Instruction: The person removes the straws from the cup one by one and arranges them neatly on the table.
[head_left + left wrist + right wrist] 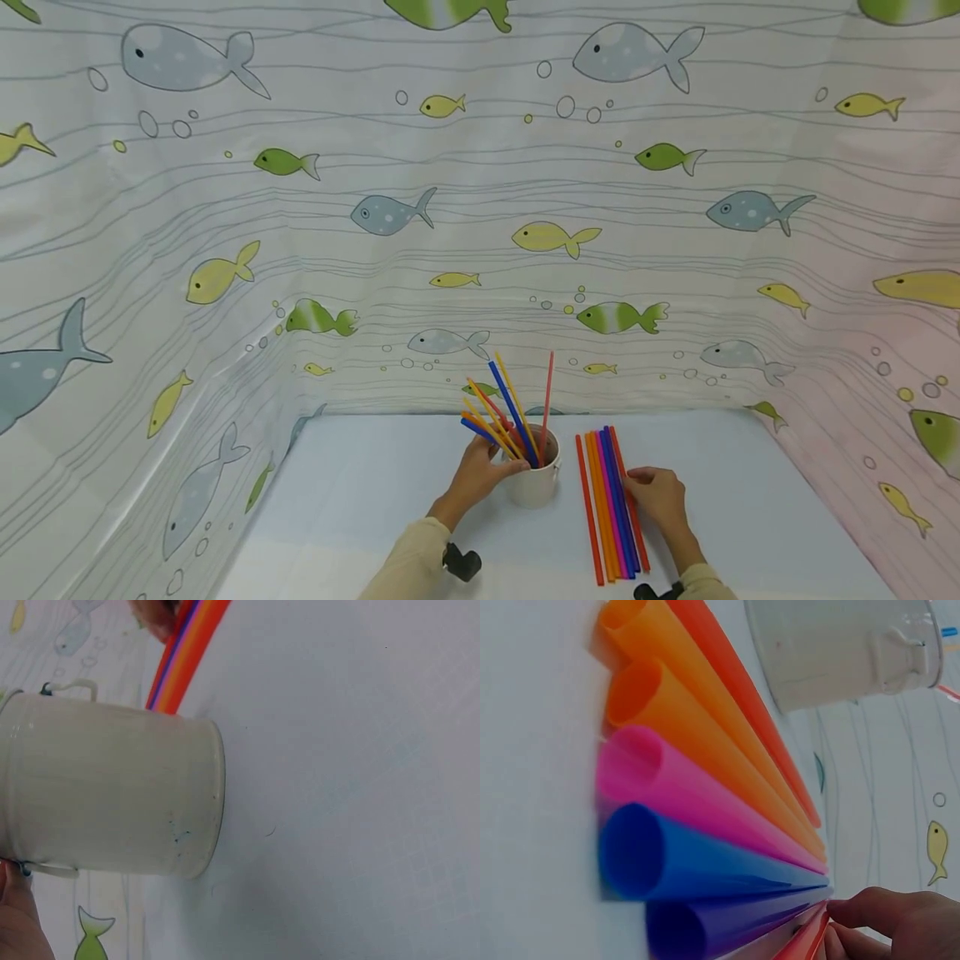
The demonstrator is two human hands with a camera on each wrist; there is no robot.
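Note:
A white pot [534, 487] with small side handles stands on the table, and several coloured drinking straws [517, 417] lean out of its mouth. At the pot's left rim my left hand [480, 471] holds on, with its thumb at the front and the leaning straws passing by its fingers; the left wrist view shows only part of this hand [19, 922]. To the pot's right lies a row of straws [607, 508] in red, orange, pink and blue. My right hand [660, 496] pinches the red straw [806, 937] at the row's right side.
A white surface [360, 500] lies under everything. Fish-patterned sheeting [465, 183] rises behind and along both sides. Black wrist-worn devices [461, 562] show at both forearms, with light sleeves [412, 558] beneath.

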